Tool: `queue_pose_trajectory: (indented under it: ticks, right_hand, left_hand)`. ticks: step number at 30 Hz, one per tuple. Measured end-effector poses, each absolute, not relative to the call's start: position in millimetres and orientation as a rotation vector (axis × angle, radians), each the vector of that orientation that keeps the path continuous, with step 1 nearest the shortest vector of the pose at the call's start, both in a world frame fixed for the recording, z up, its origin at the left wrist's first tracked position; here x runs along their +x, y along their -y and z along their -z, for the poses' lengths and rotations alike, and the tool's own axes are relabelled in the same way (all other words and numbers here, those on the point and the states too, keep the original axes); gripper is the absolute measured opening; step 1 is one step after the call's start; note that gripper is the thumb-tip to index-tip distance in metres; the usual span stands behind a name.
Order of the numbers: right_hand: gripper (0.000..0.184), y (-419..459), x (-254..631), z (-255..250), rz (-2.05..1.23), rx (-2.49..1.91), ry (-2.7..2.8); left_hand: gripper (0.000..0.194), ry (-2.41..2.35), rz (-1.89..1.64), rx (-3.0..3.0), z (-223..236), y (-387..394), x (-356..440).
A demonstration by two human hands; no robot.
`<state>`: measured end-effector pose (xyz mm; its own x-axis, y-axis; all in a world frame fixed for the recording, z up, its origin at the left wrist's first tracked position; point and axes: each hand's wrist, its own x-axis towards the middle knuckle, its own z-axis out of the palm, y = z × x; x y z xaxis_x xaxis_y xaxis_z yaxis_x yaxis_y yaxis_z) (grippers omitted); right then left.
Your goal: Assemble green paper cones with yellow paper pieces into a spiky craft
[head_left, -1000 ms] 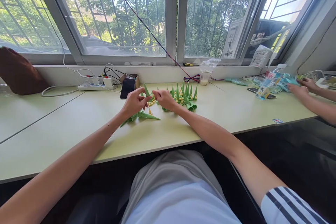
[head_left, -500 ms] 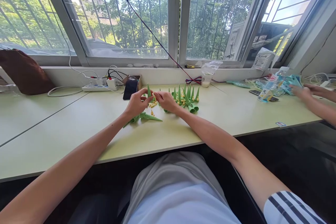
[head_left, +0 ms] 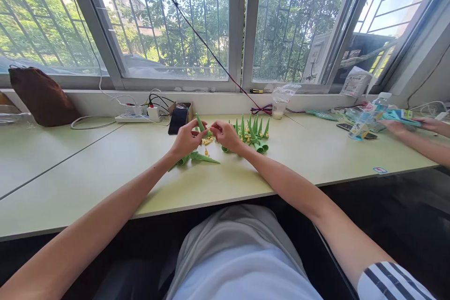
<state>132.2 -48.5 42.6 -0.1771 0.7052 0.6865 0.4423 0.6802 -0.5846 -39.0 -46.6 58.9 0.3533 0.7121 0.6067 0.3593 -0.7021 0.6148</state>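
My left hand (head_left: 187, 139) is closed around a green plastic cone (head_left: 200, 123), its pointed tip leaning up and to the left. Close beside it, my right hand (head_left: 225, 135) pinches at the cone's side; whatever is between those fingertips is too small to make out. Small yellow pieces (head_left: 208, 141) lie on the table under and between the hands. Nearer to me, a loose green cone (head_left: 207, 158) rests on its side with others. To the right of my right hand, several green cones (head_left: 256, 127) stand upright with yellow bits on them, and a few lie down.
A phone (head_left: 178, 121) leans on a small box behind my left hand. Further left are a power strip (head_left: 137, 117) and a brown bag (head_left: 42, 98). A plastic cup (head_left: 278, 108) stands by the window. At right, a bottle (head_left: 369, 117) stands near another person's hands (head_left: 395, 126).
The cone in my left hand has tipped further to the left. My right hand's fingers have shifted slightly at its side. The other person's hands have moved the blue item.
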Motion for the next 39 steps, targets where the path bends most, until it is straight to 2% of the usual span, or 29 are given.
queue_pose_trajectory:
  ticks: [7,16,30,39]
  right_hand:
    - [0.019,51.3,133.8,-45.4,-0.259,-0.958,1.815]
    - [0.038,49.4,133.8,-44.6,-0.174,-0.959,1.849]
    - [0.022,47.2,130.0,-40.7,-0.212,-0.892,1.806]
    - [0.029,44.2,130.2,-37.6,-0.253,-0.967,1.826]
  left_hand:
    - [0.033,-0.942,-1.268,2.302,-60.4,50.7,-39.7]
    - [0.03,-0.946,-1.28,2.37,-61.5,52.2,-38.9]
    - [0.027,-1.032,-1.331,2.352,-62.0,50.4,-36.5]
    - [0.022,-0.975,-1.28,2.427,-58.3,48.0,-38.8]
